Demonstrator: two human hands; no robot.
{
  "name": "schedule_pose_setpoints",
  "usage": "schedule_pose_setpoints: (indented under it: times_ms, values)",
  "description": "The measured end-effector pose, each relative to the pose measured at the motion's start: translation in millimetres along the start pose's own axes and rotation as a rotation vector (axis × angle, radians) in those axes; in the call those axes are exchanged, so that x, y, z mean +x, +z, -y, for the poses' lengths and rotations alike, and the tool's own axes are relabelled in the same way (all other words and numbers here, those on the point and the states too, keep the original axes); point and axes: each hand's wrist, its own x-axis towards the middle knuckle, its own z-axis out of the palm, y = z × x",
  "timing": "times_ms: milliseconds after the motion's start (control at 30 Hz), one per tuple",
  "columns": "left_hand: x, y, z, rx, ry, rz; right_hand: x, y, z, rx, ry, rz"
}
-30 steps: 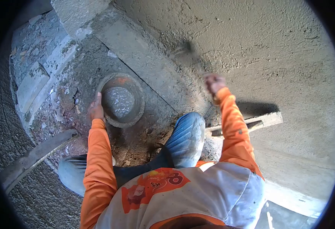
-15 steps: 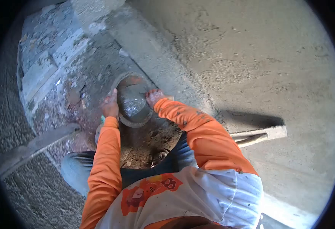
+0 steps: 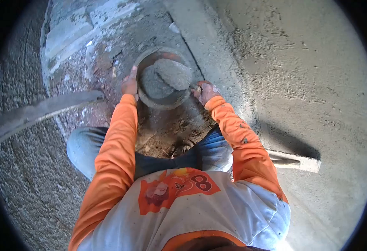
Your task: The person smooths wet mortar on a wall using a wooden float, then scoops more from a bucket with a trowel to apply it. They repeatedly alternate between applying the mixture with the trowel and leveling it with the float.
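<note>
A round bowl (image 3: 160,106) of wet grey mortar (image 3: 152,85) sits on the ground in front of my knees. My left hand (image 3: 130,85) is closed on the bowl's left rim, thumb pointing up along it. On the right, my right hand (image 3: 207,92) is wrapped round the handle of a trowel (image 3: 194,87), beside the rim. A thick heap of mortar (image 3: 176,74) lies on the trowel's blade over the bowl and hides most of the blade.
A wooden float (image 3: 309,163) rests on the smoothed cement floor (image 3: 317,121) to my right. To the left, a long board (image 3: 45,109) reaches toward the bowl. Broken rubble (image 3: 102,62) and flat slabs (image 3: 68,35) lie beyond. A straight concrete ledge (image 3: 204,37) runs past the bowl.
The trowel has come up from the mortar with a heap on its blade. My right hand has drawn out to the right of the rim. The view has shifted.
</note>
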Motion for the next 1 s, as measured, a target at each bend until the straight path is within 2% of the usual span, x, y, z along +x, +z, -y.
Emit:
schedule_pose_setpoints:
  times_ms: [67,133,200,267,300,367,400,467,533,600,633,667,700,733,767,800,833,867,933,967,1000]
  values:
    - [-10,4,-8,0.010,-0.066,-0.047,-7,-26,13,-0.002,-0.022,-0.062]
    - [17,-2,0,0.455,0.020,0.003,-14,-58,35,0.044,-0.105,-0.093]
    - [24,3,16,0.096,0.009,0.061,-21,-99,55,0.101,-0.132,-0.146]
    - [26,2,21,-0.045,-0.022,0.126,-27,-138,73,0.275,-0.371,0.022]
    - [29,0,25,-0.055,-0.032,0.156,-27,-152,76,0.273,-0.363,-0.004]
    - [58,-1,46,-0.114,0.065,0.141,-20,-176,72,0.721,-0.140,0.534]
    - [56,-1,39,-0.135,0.101,0.138,-14,-183,59,0.721,-0.145,0.520]
    - [38,-1,26,0.012,0.080,0.106,-7,-190,14,1.169,0.087,0.556]
    - [9,3,10,0.038,0.078,0.087,-13,-189,-40,0.995,0.368,-0.208]
    - [-8,9,-6,0.086,0.058,-0.008,-48,-179,-88,0.799,0.411,-0.865]
    - [-23,13,-21,0.071,0.055,-0.012,-65,-160,-132,0.800,0.308,-1.027]
    - [-41,15,-39,0.114,-0.015,0.012,-86,-162,-110,0.900,0.228,-1.023]
    - [-49,17,-49,0.157,-0.082,0.038,-97,-155,-102,0.859,0.154,-0.982]
    - [-47,22,-47,0.156,-0.082,0.037,-98,-142,-101,0.756,0.210,-0.875]
    - [-42,27,-42,0.199,-0.030,-0.004,-93,-120,-115,0.441,0.269,-0.704]
    - [-37,33,-37,0.243,0.024,-0.044,-87,-123,-84,0.254,0.173,-0.474]
    - [-33,39,-32,0.246,0.031,-0.043,-71,-116,-57,0.219,0.334,-0.196]
    - [-29,45,-28,0.222,0.031,-0.042,-55,-109,-34,0.016,0.155,-0.111]
    - [-33,52,-20,0.203,0.030,-0.048,-6,-66,-18,-0.336,-0.043,0.147]
    - [-43,58,-16,0.132,0.127,-0.034,14,-41,-11,-0.562,-0.154,0.240]
    - [-48,61,-12,0.060,0.224,-0.020,25,-16,-1,-0.557,-0.161,0.240]
